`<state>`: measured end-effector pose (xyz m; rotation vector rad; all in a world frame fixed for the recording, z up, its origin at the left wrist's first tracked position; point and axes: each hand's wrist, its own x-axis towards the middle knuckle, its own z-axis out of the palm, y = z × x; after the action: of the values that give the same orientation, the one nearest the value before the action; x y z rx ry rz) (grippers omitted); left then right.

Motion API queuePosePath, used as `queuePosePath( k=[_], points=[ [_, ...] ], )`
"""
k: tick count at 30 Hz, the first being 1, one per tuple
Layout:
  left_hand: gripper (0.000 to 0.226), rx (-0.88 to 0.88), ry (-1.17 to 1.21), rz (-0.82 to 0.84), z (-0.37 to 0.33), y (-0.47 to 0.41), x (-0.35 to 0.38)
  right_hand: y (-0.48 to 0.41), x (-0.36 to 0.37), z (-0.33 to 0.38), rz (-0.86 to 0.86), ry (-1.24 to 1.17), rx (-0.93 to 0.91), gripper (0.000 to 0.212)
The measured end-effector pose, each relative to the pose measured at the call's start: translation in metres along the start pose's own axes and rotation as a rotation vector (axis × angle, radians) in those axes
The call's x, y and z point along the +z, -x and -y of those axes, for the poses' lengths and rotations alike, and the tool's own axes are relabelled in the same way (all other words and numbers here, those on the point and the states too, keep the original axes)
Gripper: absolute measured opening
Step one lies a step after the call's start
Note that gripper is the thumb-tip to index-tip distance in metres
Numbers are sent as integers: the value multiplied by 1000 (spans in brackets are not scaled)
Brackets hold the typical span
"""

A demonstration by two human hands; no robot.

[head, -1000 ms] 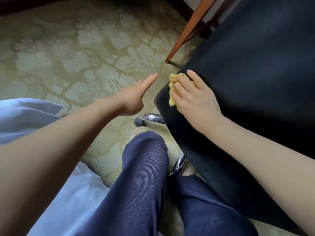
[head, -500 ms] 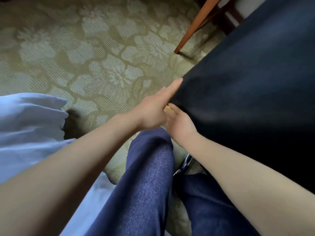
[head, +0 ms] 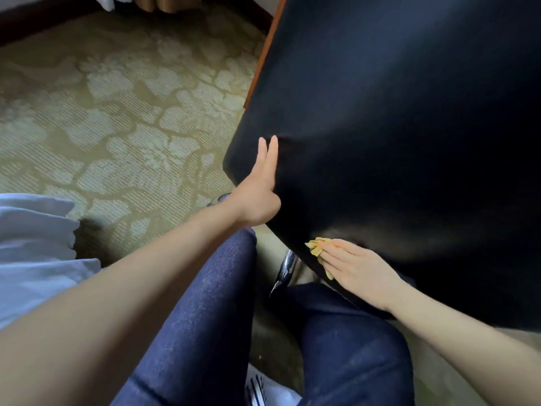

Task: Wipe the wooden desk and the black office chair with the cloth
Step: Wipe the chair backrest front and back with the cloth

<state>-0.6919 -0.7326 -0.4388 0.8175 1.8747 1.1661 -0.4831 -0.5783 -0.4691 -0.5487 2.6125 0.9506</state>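
The black office chair fills the right half of the head view, its dark padded surface close in front of me. My left hand lies flat against the chair's left edge with straight fingers pointing up. My right hand presses a yellow cloth onto the chair's lower edge with straight fingers; only the cloth's crumpled end shows past my fingertips. A strip of the wooden desk leg peeks out behind the chair's upper left edge.
Patterned olive carpet covers the floor to the left. My knees in blue jeans are below the chair. A chrome chair-base leg shows between them. White fabric lies at the far left.
My left hand slid up along the chair's left edge. My right hand moved the cloth right and down to the chair's lower edge. The view shifted upward.
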Motion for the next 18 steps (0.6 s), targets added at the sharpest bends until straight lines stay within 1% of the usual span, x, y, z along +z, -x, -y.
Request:
queuePosePath(
  k=[1,3,4,9,11,13,14,18],
  points=[
    [99,15,-16,-12,-5,5,5,15,-6,-5,-70,-11,50,30],
    [99,33,-38,-22,-9,12,11,31,-20,-15,-167,-42,168,42],
    [99,44,-45,-26,-12,15,14,38,-31,-22,-216,-40,220,43],
    [97,92,-62,-16,-24,21,28,47,-70,-48,-531,77,409,26],
    [96,81,-35,0,-24,18,32,40,-74,-50,-602,75,467,23],
    [96,71,-22,9,-23,15,37,30,-68,-45,-616,77,489,24],
    [96,74,-32,16,-22,14,38,25,-62,-41,-597,77,489,26],
    [97,114,-137,14,-16,8,41,8,-27,-18,-407,69,413,33]
  ],
)
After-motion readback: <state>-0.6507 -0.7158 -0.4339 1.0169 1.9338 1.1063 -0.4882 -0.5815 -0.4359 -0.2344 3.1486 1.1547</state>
